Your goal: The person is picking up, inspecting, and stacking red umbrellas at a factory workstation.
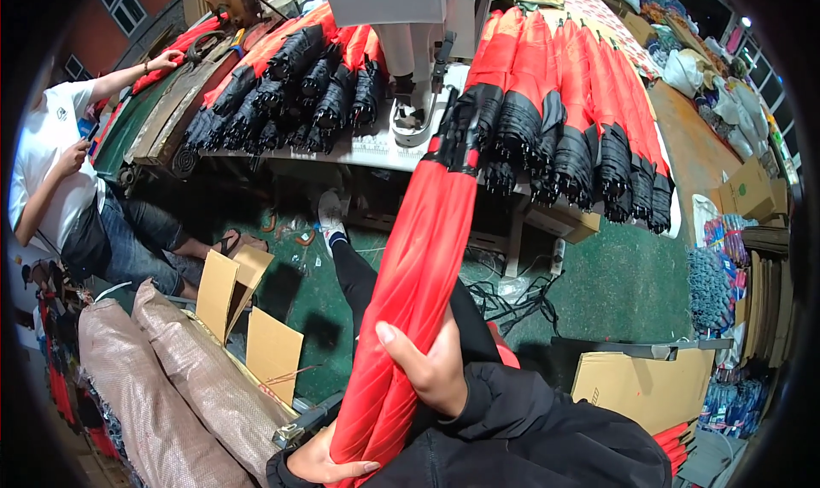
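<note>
A pair of folded red umbrellas [410, 274] lies slantwise across my lap, side by side, their black ends reaching up to the table edge. My right hand [431, 364] is closed round them at the middle, thumb on top. Lower down, my left hand [329, 458] grips their near end, its fingers partly hidden beneath the fabric. Beyond, on the white table, lie a pile of red-and-black folded umbrellas [295, 86] to the left and another row of umbrellas [581, 103] to the right. Between the two piles stands a white machine [389, 9] with a column.
At the left a co-worker [64, 163] in a white shirt reaches over another bench. Woven sacks [162, 385] and open cardboard [273, 351] lie near my left side. Black cables [521, 304] run on the green floor. A cardboard box [649, 385] stands at my right.
</note>
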The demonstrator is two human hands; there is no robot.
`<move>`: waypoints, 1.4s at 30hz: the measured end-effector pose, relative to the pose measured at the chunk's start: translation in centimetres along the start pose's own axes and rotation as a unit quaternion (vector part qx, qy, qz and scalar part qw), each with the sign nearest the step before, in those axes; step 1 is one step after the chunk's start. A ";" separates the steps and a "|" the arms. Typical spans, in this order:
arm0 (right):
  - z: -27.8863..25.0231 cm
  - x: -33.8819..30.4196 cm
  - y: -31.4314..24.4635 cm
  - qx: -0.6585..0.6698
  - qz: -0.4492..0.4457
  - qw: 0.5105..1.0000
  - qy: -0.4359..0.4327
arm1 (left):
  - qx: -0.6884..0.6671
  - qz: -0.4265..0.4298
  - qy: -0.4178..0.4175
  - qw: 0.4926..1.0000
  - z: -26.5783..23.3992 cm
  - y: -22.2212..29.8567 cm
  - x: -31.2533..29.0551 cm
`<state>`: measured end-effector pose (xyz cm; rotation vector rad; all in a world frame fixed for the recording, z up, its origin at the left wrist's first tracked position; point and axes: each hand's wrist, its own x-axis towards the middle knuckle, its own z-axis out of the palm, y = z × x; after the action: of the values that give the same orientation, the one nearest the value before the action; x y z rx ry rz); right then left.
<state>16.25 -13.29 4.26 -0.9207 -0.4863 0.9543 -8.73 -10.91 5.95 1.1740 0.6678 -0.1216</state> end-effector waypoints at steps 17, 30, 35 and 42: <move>-5.6 3.1 -10.6 -0.134 -0.104 0.978 0.118 | -0.071 0.275 -0.027 0.958 2.2 7.4 12.0; -14.9 20.6 -24.4 -0.432 -0.077 0.879 0.185 | 0.006 0.270 0.024 0.963 0.1 2.3 14.9; -18.2 18.2 -19.9 -0.474 -0.149 0.846 0.194 | 0.001 0.228 0.019 0.973 -0.9 0.6 15.8; -15.3 15.9 -17.2 -0.499 -0.190 0.832 0.152 | -0.038 0.207 0.049 0.976 -2.0 -0.6 17.3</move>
<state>43.56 -10.95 9.93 -1.7979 -0.8780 0.1054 4.01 -5.08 -4.35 1.2267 0.4964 0.3128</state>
